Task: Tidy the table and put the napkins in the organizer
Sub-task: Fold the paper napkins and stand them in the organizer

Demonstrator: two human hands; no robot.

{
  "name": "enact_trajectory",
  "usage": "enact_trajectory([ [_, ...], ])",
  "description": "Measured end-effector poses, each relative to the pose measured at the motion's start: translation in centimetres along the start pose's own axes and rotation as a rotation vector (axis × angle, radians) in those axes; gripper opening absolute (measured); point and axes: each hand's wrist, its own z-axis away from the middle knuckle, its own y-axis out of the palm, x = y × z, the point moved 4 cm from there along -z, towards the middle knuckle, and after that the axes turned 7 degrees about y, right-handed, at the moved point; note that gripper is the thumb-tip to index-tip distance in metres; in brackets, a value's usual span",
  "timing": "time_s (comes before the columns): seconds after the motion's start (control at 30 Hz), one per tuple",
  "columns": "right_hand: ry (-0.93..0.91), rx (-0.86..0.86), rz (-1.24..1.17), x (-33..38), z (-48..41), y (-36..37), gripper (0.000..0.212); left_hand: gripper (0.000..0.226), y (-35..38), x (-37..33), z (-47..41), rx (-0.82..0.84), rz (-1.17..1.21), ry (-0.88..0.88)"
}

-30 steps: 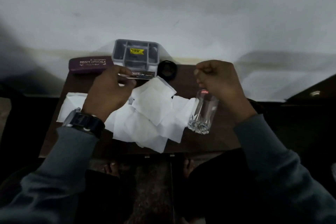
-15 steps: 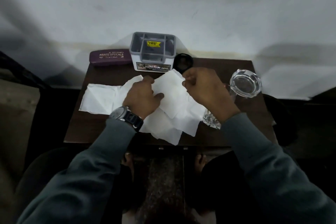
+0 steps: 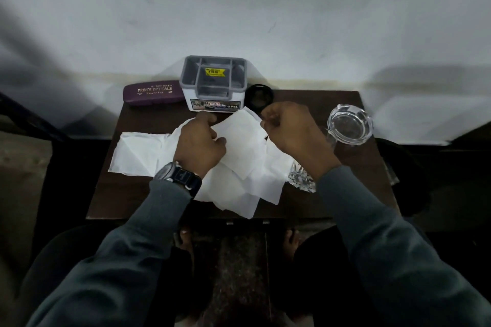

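Napkins [image 3: 138, 151]: white sheets, loose and overlapping, spread across the middle of the table [image 3: 148, 202].
Top napkin [image 3: 239, 141]: far edge lifted, held between both hands.
Left hand [image 3: 200, 141]: fingers curled, pinching the top napkin's left edge.
Right hand [image 3: 289, 127]: fingers curled, pinching its right corner.
Organizer [image 3: 212, 105]: grey-and-white, compartmented, at the table's far edge just beyond the hands; interior dim, no napkin apparent inside.
Spectacle case [image 3: 152, 93]: touching or just beside the Organizer, on its left.
Black round object [image 3: 259, 94]: on its right.
Glass ashtray [image 3: 349, 125]: far right.
Tumbler [image 3: 303, 180]: partly hidden under the right wrist.
Progress, as judged: early; first sheet in hand, all sheets left to stow, glassware left to tidy.
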Motion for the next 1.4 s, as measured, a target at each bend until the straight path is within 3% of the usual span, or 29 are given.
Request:
enact_trajectory([
  [0.17,-0.034,0.193,0.160,0.2,-2.1,2.1,0.033,0.055,0.6,0.0,0.1,0.063,-0.030,0.018],
  [0.47,0.020,0.197,0.179,-0.5,-2.6,3.0,0.038,0.057,1.5,0.3,0.3,0.134,-0.139,0.015],
  [0.6,-0.001,0.338,0.224,-0.1,-1.9,4.0,0.048,0.059,1.7,0.3,0.1,0.112,-0.098,0.013],
  [0.7,-0.010,0.348,0.267,0.6,-1.3,4.9,0.055,0.059,1.9,0.5,0.0,0.114,-0.067,-0.012],
  [1.0,-0.029,0.279,0.106,0.9,-2.2,4.7,0.045,0.048,0.4,-0.6,0.1,-0.004,0.033,0.057],
  [1.1,-0.020,0.353,0.040,0.5,-2.8,4.2,0.046,0.044,-0.5,-1.4,0.0,-0.017,0.084,0.075],
  [1.2,-0.044,0.449,-0.058,0.5,-2.9,3.1,0.031,0.042,-1.6,-1.8,-0.1,-0.007,0.208,0.044],
  [1.3,-0.002,0.438,-0.289,1.3,-2.7,1.1,0.022,0.036,-3.1,-2.2,-0.5,0.014,0.434,-0.023],
  [1.4,-0.023,0.357,-0.492,2.5,-2.1,-1.7,0.017,0.027,-5.2,-2.3,-1.2,-0.050,0.882,-0.146],
])
